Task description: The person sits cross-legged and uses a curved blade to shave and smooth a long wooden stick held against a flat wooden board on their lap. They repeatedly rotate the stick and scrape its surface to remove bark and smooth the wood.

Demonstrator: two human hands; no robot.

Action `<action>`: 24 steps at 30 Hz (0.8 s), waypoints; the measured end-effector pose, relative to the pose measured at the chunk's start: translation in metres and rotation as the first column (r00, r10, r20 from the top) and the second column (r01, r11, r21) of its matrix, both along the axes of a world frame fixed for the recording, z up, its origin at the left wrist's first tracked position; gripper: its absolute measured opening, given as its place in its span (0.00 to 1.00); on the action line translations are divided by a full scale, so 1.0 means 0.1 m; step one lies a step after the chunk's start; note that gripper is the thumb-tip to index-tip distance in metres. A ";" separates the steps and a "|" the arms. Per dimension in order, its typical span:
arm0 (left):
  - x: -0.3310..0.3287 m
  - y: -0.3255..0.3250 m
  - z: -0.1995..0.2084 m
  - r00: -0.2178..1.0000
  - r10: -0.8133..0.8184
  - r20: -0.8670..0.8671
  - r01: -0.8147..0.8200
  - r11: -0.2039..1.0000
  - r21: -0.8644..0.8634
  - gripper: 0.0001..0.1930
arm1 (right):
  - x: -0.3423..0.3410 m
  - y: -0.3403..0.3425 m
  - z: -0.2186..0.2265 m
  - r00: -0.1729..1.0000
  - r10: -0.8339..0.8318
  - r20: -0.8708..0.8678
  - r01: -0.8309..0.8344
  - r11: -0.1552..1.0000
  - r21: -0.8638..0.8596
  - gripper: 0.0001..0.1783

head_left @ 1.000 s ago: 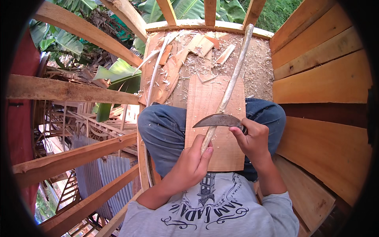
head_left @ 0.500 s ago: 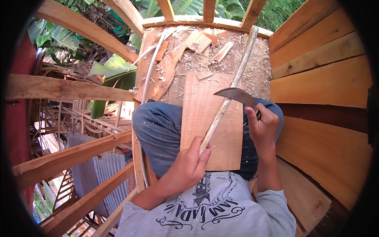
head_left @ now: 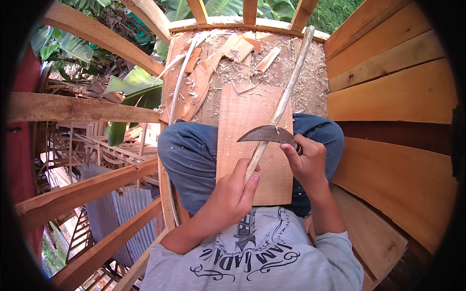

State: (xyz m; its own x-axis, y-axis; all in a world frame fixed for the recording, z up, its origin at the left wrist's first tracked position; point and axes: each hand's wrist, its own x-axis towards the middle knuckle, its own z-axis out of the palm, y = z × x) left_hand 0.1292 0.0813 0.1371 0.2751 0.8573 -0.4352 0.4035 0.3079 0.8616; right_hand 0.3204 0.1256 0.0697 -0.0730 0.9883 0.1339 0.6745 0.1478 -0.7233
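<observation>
My left hand [head_left: 238,191] is closed round the near end of a long, pale, peeled stick [head_left: 287,92], which slants up and away to the far rail. In my right hand [head_left: 310,160] is the handle of a curved knife [head_left: 259,134], mostly hidden by the fingers. Its dark, hooked blade lies across the stick a little beyond my left hand, tip toward the left. A small shaving clings at the blade's far edge. Beneath them a flat wooden board [head_left: 238,111] rests over my lap, between my jeans-clad knees.
Wood shavings and offcuts [head_left: 268,59] litter the plank floor [head_left: 310,104] ahead. A thin pale strip [head_left: 180,82] lies along its left side. Open wooden rails [head_left: 87,107] run on the left, with a drop beyond. A plank wall [head_left: 388,92] closes the right side.
My right hand has drawn the knife along the stick toward me, nearer my left hand. The left hand keeps its hold on the stick. The whole view has shifted slightly.
</observation>
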 end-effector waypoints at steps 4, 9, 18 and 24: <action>-0.01 -0.04 -0.03 1.000 0.021 -0.011 -0.020 0.996 0.084 0.11 | -0.05 -0.06 0.06 0.993 0.099 0.066 -0.107 0.987 0.120 0.28; 0.01 -0.04 -0.01 1.000 0.020 -0.019 -0.019 0.996 0.092 0.10 | -0.03 -0.06 -0.01 0.994 0.107 0.038 -0.110 0.987 0.113 0.28; -0.05 -0.03 -0.07 0.997 0.046 0.066 -0.047 0.999 0.021 0.08 | -0.09 -0.07 0.09 0.997 -0.069 0.025 0.072 0.985 -0.158 0.24; -0.17 -0.11 -0.17 0.974 0.084 0.210 -0.070 0.995 -0.070 0.10 | 0.14 0.01 0.25 0.949 0.127 -0.288 -0.250 0.859 -0.446 0.17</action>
